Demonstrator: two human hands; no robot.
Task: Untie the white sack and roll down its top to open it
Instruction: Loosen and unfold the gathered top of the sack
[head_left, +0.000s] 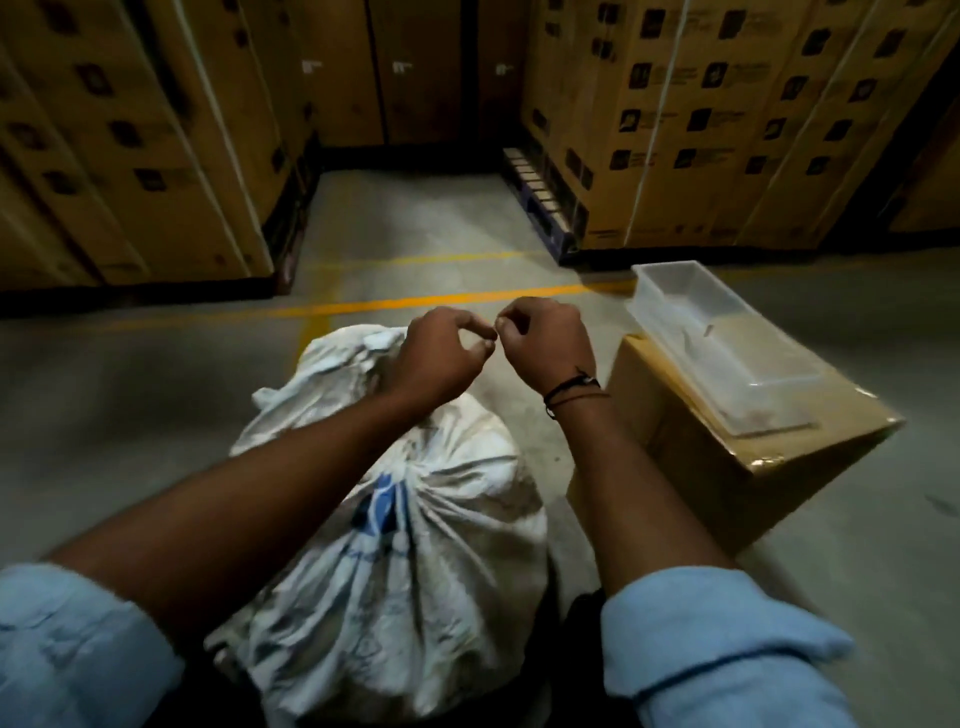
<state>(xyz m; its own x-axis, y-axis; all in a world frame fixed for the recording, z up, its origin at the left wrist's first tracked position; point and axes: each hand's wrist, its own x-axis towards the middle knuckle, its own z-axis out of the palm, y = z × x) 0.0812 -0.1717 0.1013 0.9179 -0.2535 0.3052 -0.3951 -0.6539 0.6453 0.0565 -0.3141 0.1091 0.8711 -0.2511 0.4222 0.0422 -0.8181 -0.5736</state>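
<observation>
A full white sack (415, 571) with blue print stands on the floor just in front of me. Its neck is gathered tight in the middle, and the loose top (332, 364) flares out beyond it. Both hands are raised above that loose top, fingertips almost touching. My left hand (441, 353) and my right hand (545, 343) each pinch thumb to forefinger on a small pale bit that looks like a thin tie string (497, 323), too fine to make out. A black cord bracelet circles my right wrist.
A brown cardboard box (727, 467) stands right of the sack with a clear plastic tray (722, 332) on top. Tall stacks of strapped cartons (727, 119) on pallets wall the left, back and right. Yellow lines (441, 301) cross the concrete floor.
</observation>
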